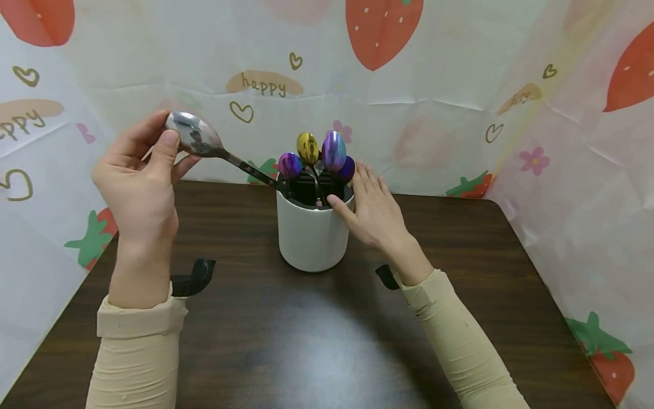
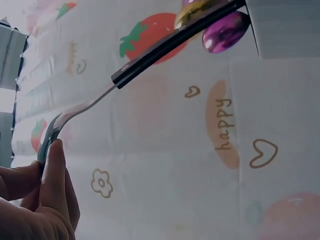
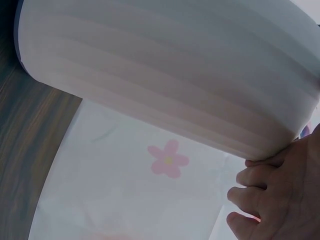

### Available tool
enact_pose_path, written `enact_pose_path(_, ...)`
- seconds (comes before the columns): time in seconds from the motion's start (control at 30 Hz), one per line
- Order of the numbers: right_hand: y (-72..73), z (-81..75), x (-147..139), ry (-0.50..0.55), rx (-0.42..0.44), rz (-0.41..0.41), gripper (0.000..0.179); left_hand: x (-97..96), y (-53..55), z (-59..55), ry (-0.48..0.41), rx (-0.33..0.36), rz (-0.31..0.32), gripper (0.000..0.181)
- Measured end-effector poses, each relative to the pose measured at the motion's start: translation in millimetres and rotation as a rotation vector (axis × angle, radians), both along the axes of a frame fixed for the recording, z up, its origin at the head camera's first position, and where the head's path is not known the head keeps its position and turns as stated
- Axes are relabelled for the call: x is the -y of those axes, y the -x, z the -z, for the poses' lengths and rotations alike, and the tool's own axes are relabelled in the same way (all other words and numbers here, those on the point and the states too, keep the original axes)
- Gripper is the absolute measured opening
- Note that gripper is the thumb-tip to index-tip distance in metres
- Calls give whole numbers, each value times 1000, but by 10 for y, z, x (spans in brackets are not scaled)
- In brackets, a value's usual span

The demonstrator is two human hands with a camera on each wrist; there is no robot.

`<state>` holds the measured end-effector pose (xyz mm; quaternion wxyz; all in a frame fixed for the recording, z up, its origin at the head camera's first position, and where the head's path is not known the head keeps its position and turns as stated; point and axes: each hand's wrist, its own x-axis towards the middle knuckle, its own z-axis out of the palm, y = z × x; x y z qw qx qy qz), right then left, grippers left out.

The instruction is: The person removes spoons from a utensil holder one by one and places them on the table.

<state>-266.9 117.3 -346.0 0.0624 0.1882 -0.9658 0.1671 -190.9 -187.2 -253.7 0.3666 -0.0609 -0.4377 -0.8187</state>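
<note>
In the head view my left hand (image 1: pixel 143 170) pinches a large serving spoon (image 1: pixel 196 135) by its silver bowl, thumb on one face and fingers behind. The spoon's black handle slants down to the right, its end at the left rim of a white utensil holder (image 1: pixel 313 244). My right hand (image 1: pixel 375 213) lies against the holder's right side with fingers extended, its thumb at the rim. In the holder's black insert stand a gold spoon (image 1: pixel 308 149), a blue-purple spoon (image 1: pixel 334 150) and smaller purple spoons (image 1: pixel 289 165). The right wrist view shows my right fingers (image 3: pixel 252 192) along the holder's wall.
A dark wooden table (image 1: pixel 245 341) carries the holder toward its back edge. Strawberry-print cloth (image 1: pixel 444 85) hangs behind the table and along both sides. Black straps (image 1: pixel 194 278) show at both wrists.
</note>
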Motion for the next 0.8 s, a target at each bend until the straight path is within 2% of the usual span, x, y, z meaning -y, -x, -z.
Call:
enact_pose_path(0.17, -1, 1, -4, 3, 5, -2, 102, 164, -21, 28, -44, -8, 17, 31)
enact_pose_path(0.37, -1, 2, -5, 7, -6, -6, 102, 323, -60, 164, 3, 67, 24, 31)
enact_pose_path(0.5, 2, 10, -10, 10, -5, -5, 102, 429, -53, 326, 103, 165, 34, 26)
enact_pose_path(0.67, 4, 14, -16, 13, -6, -5, 102, 603, -12, 520, 266, 359, 88, 24)
enact_pose_path(0.7, 4, 13, -15, 15, -6, -6, 102, 645, -1, 553, 314, 397, 93, 25)
enact_pose_path(0.8, 5, 11, -13, 17, -5, -8, 102, 790, 41, 628, 535, 536, 79, 29)
